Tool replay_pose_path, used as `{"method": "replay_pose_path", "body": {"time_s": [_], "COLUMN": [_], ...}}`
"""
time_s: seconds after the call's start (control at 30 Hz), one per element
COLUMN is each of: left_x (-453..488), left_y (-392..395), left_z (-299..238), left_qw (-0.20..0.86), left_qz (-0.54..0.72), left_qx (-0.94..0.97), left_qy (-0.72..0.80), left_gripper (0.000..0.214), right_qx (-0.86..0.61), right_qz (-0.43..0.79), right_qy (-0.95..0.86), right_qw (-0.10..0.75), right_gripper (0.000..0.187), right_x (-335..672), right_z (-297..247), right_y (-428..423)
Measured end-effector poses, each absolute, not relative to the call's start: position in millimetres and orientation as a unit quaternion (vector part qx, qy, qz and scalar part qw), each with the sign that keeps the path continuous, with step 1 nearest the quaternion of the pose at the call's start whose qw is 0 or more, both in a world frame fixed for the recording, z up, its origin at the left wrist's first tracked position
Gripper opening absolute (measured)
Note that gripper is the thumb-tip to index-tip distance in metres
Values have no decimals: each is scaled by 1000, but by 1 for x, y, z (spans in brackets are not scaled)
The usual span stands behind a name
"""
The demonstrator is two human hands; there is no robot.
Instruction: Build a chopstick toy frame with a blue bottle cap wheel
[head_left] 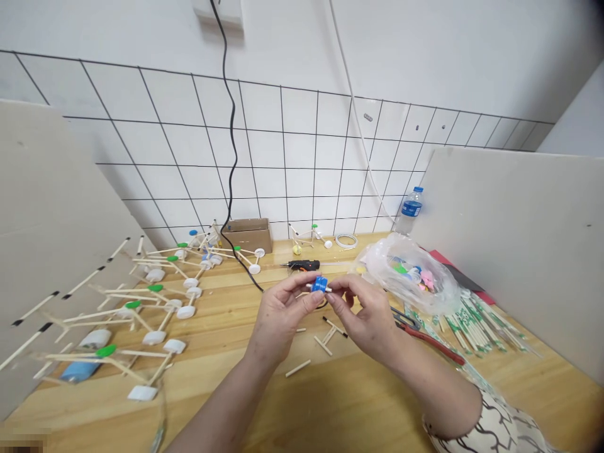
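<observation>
Between my two hands is a blue bottle cap (319, 284) with a thin pale stick poking out on both sides. My left hand (283, 311) pinches the cap between thumb and fingers. At the stick's right end, the thumb and forefinger of my right hand (365, 314) close on the tip. Under the hands, a small stick frame with black ends (331, 332) lies on the wooden table (302, 415). A loose short stick (298, 369) rests near it. Just beyond my hands sits a black glue gun (303, 265).
Several stick-and-cap models (155, 336) fill the left side. A cardboard box (248, 238) and a ring of tape (346, 241) stand at the back. On the right are a plastic bag of caps (410, 270), red-handled pliers (436, 346), wrapped sticks (472, 321) and a water bottle (410, 211).
</observation>
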State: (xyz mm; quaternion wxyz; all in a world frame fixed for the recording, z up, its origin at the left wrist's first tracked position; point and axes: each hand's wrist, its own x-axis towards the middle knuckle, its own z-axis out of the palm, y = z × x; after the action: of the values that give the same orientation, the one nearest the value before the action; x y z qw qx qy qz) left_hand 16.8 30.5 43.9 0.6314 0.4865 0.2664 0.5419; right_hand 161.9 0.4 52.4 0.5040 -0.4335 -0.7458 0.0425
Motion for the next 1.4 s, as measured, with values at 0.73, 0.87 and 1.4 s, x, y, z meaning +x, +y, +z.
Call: {"method": "replay_pose_path", "body": {"time_s": [0.73, 0.87, 1.4], "left_x": [20, 17, 19], "left_y": [27, 30, 33], "left_z": [45, 49, 42], "left_qw": [646, 648, 690], "left_qz": [531, 517, 505], "left_qx": [481, 493, 465], "left_qy": [263, 264, 232], "left_gripper": [30, 36, 30], "right_qx": [-402, -438, -418], "right_qz": [18, 180, 376], "right_qy": [-736, -674, -584], "right_qw": [544, 567, 585], "right_gripper": [11, 12, 22], "right_x": [158, 163, 155], "right_z": [54, 59, 52], "right_y": [1, 2, 0]}}
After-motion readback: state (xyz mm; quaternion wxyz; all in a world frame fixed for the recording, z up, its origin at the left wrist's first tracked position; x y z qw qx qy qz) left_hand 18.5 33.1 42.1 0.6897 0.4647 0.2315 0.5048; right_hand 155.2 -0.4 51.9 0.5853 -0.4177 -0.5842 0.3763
